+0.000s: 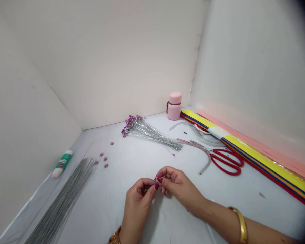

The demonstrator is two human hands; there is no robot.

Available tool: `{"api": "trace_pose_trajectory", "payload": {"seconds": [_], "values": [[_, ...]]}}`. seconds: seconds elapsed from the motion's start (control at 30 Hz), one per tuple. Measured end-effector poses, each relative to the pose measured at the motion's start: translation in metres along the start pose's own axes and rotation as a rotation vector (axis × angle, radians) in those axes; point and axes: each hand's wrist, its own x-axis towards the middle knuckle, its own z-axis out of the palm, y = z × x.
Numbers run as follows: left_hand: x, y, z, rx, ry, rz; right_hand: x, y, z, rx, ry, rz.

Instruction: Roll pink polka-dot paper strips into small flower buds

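Note:
My left hand (pixel 138 203) and my right hand (pixel 178 184) meet at the fingertips in the lower middle of the view. Both pinch a tiny pink and silver beaded piece (pixel 156 180), mostly hidden by my fingers. Farther up, a bundle of silver wires tipped with purple bead flowers (pixel 148 133) lies on the white work surface (pixel 112 203). A few loose pink beads (pixel 103 159) sit left of my hands. A long sheaf of plain grey wires (pixel 63 200) lies at the lower left.
Red-handled scissors (pixel 226 162) lie to the right, beside a pink patterned strip (pixel 193 145) and a clear plastic strip (pixel 198 134). Yellow, blue and red paper strips (pixel 266 164) line the right wall. A pink bottle (pixel 174 106) stands in the corner; a green-and-white glue tube (pixel 62 163) lies left.

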Motion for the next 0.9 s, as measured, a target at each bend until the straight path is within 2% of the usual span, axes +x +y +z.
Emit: {"api": "trace_pose_trajectory", "payload": {"seconds": [0.57, 0.9], "values": [[0.0037, -0.0030, -0.0020, -0.046, 0.115, -0.097, 0.0009, 0.0038, 0.0012, 0.088, -0.002, 0.033], [0.0039, -0.0056, -0.0021, -0.076, 0.122, -0.078, 0.0005, 0.0026, 0.0014, 0.092, -0.020, 0.025]]}}
